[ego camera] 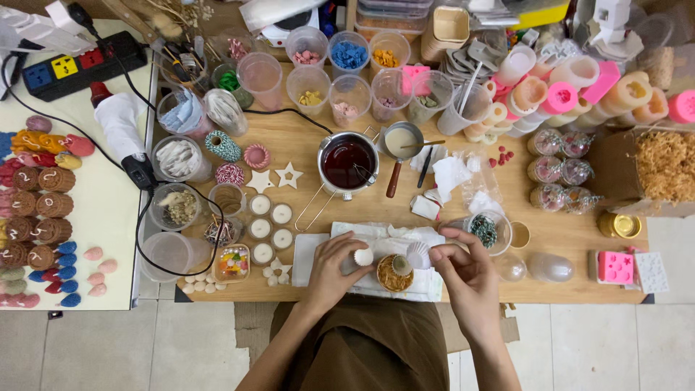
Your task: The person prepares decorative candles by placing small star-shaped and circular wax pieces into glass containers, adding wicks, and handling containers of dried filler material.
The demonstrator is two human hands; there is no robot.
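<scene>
I'm pinching a small white fluted piece (363,256) in my left hand (334,269) and another (418,254) in my right hand (463,269), keeping both level just above the cupcake-shaped candle (394,274) on the white cloth (318,250).

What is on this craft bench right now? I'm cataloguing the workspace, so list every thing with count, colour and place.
wooden table: one, tan, centre
metal pot: one, dark red liquid, centre
small pan: one, cream liquid, right of the pot
plastic cups: about ten, clear, coloured bits inside, back row
tealights: six, white, left of centre
wooden stars: two, pale, left of the pot
power strip: one, black, back left
silicone moulds: many, pink and cream, back right
box of shavings: one, straw-coloured, far right
white cloth: one, under the hands
round filled cup: one, golden brown, between the hands
left hand: holds a small white cup
right hand: pinches a white fluted piece
</scene>
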